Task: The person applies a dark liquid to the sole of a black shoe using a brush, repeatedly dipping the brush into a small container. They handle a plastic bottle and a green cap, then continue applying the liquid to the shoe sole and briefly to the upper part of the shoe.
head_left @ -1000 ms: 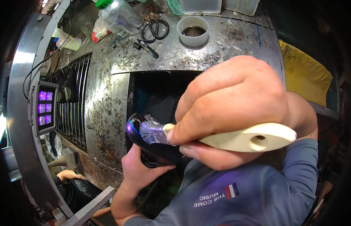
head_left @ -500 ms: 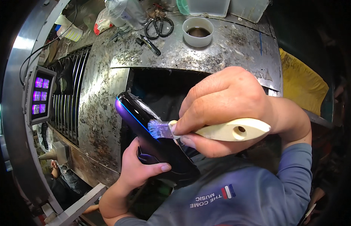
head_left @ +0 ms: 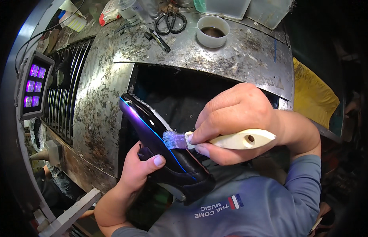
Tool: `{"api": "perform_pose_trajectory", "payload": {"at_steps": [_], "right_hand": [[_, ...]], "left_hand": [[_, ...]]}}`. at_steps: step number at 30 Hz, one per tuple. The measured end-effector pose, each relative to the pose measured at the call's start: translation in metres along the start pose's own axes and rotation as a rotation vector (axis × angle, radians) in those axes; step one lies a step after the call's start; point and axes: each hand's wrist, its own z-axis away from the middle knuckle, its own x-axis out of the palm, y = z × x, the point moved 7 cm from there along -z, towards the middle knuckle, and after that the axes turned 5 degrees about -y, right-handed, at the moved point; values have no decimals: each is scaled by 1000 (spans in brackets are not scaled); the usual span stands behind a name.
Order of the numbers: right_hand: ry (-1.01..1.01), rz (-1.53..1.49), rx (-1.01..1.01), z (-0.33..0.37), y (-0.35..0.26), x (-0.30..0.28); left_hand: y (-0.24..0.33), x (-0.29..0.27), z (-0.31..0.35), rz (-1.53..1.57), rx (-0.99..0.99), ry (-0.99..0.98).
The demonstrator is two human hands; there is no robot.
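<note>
Black leather shoe [head_left: 168, 146] with a glossy upper lies on its side in front of the dark opening of the stained metal workbench [head_left: 101, 106], its toe pointing up toward the bench and its heel near the person's chest. The left hand [head_left: 138, 172] is closed around the lower side of the shoe, with the thumb pressed on the upper. The right hand [head_left: 239, 122] is also closed, gripping a small brush with a cream plastic handle [head_left: 231, 140]; its short bristles touch the edge where the upper meets the sole, about the middle of the shoe.

To do this step well, I think the brush should follow that edge in short, even strokes, with light pressure so nothing smears onto the shiny upper. The left hand should keep the shoe steady and turn it little by little, so the brushed part always faces the person.

On the workbench beyond the shoe stand a white round cup with dark liquid [head_left: 213, 31] and black scissors [head_left: 173, 21]; a lamp with purple lights [head_left: 32, 85] hangs at the left of the bench.

Compared with half a second ago, the shoe is tilted a little more upright and raised toward the bench, and the brush sits further along the edge toward the heel
</note>
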Motion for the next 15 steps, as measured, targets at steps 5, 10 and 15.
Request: {"api": "perform_pose_trajectory", "payload": {"at_steps": [5, 10, 15], "right_hand": [[-17, -60, 20, 4, 1, 8], [-15, -126, 80, 0, 10, -12], [362, 368, 453, 7, 83, -112]], "left_hand": [[5, 5, -4, 2, 30, -32], [-1, -1, -4, 75, 63, 1], [-11, -12, -3, 99, 90, 44]]}}
